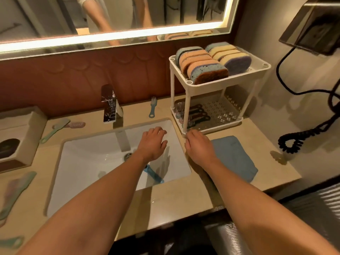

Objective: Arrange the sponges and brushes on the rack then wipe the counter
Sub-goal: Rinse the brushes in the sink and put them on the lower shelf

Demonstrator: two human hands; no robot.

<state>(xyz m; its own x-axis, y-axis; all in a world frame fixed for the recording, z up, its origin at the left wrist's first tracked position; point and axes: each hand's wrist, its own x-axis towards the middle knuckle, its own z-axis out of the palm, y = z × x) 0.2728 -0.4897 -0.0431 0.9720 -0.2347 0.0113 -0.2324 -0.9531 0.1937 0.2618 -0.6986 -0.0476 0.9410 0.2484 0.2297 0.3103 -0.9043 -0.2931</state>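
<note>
Blue brush [155, 174] lies in sink [82, 153] beneath slack left hand [152, 143]; right hand [198, 147] unclear.

The rack [185, 107] was white, its lower shelf dotted with clusters of small holes. The orange-and-blue sponges [200, 65] had dark brown scouring faces, and the yellow-and-purple sponges [231, 56] were paler. The cloth [233, 157] was light blue, the counter [184, 196] beige and the sink [88, 155] white. The brush in the sink [154, 174] was blue. The wall panel [73, 80] was reddish-brown with a scalloped pattern.
</note>
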